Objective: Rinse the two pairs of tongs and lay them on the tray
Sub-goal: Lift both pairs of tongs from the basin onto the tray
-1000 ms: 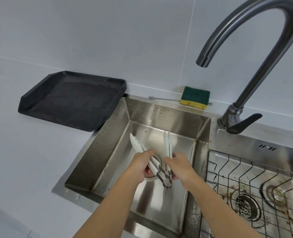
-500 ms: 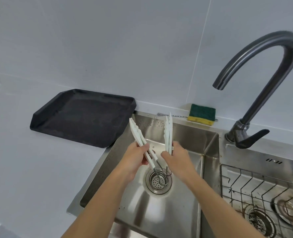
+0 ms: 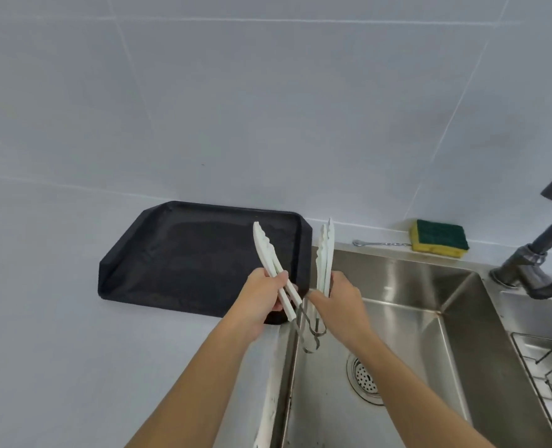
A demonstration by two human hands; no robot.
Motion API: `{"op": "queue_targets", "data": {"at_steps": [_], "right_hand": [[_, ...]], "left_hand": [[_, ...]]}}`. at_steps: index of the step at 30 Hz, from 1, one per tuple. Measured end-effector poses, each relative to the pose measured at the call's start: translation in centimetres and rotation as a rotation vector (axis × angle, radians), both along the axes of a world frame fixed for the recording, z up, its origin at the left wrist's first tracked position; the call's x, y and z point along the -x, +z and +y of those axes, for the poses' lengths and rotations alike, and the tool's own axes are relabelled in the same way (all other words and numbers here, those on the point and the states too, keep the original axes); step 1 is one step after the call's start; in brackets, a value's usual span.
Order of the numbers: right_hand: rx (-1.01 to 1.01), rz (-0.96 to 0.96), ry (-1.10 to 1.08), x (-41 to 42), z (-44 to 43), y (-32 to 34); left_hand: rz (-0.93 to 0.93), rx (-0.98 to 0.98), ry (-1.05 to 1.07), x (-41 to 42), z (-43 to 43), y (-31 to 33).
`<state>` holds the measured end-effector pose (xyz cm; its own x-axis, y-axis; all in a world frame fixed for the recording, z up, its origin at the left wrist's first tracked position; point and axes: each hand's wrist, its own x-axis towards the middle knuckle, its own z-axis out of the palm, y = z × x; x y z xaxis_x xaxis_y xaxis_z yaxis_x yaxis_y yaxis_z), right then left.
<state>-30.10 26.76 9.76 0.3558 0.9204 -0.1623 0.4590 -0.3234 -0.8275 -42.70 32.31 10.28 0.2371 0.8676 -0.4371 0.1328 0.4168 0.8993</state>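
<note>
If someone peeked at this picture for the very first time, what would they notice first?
Probably the two hands in the middle, each holding up a pair of white tongs: the left hand grips the left tongs over the black tray, and the right hand grips the right tongs by the edge of the shiny metal sink. A green and yellow sponge sits behind the sink by the wall.
</note>
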Motion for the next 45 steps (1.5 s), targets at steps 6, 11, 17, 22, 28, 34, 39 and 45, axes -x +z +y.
{"op": "queue_targets", "data": {"at_steps": [6,11,17,22,28,34,39,45], "right_hand": [[0.041,-0.002,-0.023,3.8,3.1,0.8],[0.112,-0.046,-0.002,5.2,6.2,0.0],[0.2,-0.071,-0.018,6.4,9.8,-2.4],[0.262,-0.083,-0.023,6.4,12.1,-4.1],[0.299,-0.148,-0.045,6.4,13.0,-5.3],[0.338,-0.321,-0.042,6.6,13.3,-5.4],[0.31,-0.487,-0.04,6.6,12.9,-5.7],[0.238,-0.527,-0.001,7.9,13.2,-2.9]], "left_hand": [[0.023,0.033,-0.021,3.0,3.8,0.6],[0.073,0.054,0.013,4.0,6.7,-0.3],[0.186,0.065,0.03,4.3,10.1,-2.5],[0.214,0.116,0.043,4.2,12.3,-4.7],[0.248,0.042,0.039,3.7,13.4,-6.2],[0.333,-0.091,0.063,3.6,13.9,-6.6],[0.31,-0.056,0.07,3.6,13.9,-6.9],[0.28,-0.27,0.095,3.8,13.4,-4.1]]}}
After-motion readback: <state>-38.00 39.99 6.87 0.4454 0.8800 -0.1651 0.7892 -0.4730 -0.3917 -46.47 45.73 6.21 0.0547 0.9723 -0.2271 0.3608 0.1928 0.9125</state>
